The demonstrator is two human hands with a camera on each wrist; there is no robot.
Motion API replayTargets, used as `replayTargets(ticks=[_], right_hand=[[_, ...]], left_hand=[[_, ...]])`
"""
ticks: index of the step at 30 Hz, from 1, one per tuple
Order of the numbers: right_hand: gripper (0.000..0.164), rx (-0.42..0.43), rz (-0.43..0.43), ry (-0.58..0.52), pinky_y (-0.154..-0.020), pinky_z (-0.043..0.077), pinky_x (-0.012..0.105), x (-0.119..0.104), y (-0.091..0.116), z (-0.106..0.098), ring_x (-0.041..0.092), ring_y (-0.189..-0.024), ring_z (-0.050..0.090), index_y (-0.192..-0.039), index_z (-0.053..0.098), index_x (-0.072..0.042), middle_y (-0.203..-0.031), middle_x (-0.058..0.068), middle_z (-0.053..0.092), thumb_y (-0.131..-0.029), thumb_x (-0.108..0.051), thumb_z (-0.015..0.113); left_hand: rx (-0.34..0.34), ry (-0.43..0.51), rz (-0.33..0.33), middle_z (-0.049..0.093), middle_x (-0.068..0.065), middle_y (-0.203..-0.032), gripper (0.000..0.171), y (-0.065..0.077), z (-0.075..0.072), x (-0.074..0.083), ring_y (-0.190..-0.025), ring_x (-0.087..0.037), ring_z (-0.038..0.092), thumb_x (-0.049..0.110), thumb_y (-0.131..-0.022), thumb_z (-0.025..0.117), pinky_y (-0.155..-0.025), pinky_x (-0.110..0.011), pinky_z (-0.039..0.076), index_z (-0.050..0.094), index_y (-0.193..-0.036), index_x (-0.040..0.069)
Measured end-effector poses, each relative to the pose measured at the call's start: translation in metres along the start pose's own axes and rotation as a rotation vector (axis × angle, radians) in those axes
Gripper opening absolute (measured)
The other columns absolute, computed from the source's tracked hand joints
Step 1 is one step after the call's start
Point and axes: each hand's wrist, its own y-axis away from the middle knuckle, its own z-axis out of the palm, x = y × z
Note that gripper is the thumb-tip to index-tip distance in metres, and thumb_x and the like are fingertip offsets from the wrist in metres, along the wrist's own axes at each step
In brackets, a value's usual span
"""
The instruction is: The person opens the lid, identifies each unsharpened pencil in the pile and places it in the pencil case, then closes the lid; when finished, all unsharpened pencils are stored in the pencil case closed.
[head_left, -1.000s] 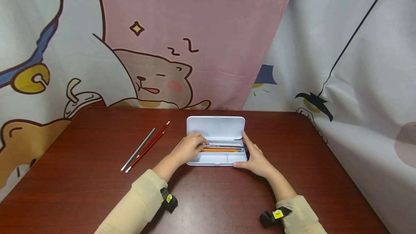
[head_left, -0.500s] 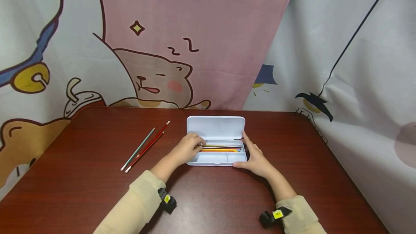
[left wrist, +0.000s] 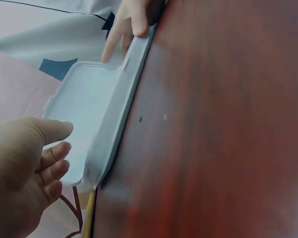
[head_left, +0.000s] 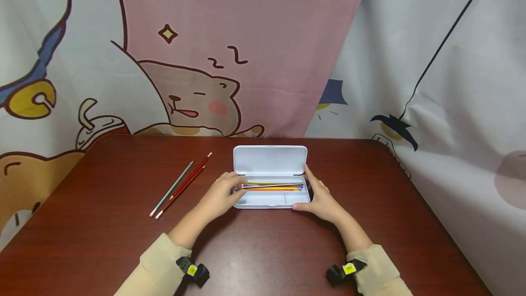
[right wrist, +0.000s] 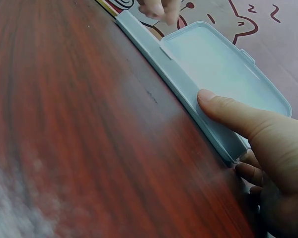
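A white pencil case (head_left: 263, 201) lies on the table with its lid (head_left: 270, 161) raised at the back. Several coloured pencils (head_left: 277, 189) lie lengthwise in its long compartment. At the case's left end is my left hand (head_left: 218, 195), over the near ends of the pencils. The left wrist view shows its thumb (left wrist: 57, 130) apart from the loosely bent fingers, nothing between them. My right hand (head_left: 323, 201) grips the case's right end, its thumb (right wrist: 223, 103) on the front wall and other fingers around the end.
Left of the case, a teal pencil (head_left: 171, 188) and two red pencils (head_left: 186, 182) lie slanted on the brown table (head_left: 263, 250). A cartoon-printed cloth (head_left: 267, 35) hangs behind the table's far edge.
My left hand has drawn back leftward from over the pencils, uncovering more of them; the pencils in the case have shifted slightly. My right hand keeps its grip. The head view has shifted a little.
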Motion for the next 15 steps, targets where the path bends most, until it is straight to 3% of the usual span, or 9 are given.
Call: replayTargets(ticks=[9,15], right_hand=[[0.121,-0.005,0.007,0.006,-0.091,0.027,0.05,0.0,-0.001,0.001,0.027,-0.11,0.043,-0.155,0.01,-0.013,-0.137,0.008,0.045,-0.066,-0.037,0.088],[0.121,-0.006,0.021,0.009,-0.09,0.029,0.048,0.0,-0.001,0.002,0.027,-0.11,0.042,-0.155,0.009,-0.016,-0.138,0.008,0.044,-0.065,-0.039,0.087]], left_hand=[[0.063,-0.019,-0.141,0.062,-0.001,-0.084,0.019,0.026,-0.022,-0.013,-0.08,-0.016,0.054,0.005,-0.079,0.076,-0.069,-0.035,0.045,0.071,-0.097,0.004],[0.068,-0.023,-0.184,0.06,0.0,-0.08,0.02,0.039,-0.029,-0.023,-0.077,-0.015,0.053,0.003,-0.076,0.078,-0.068,-0.034,0.043,0.072,-0.095,0.003]])
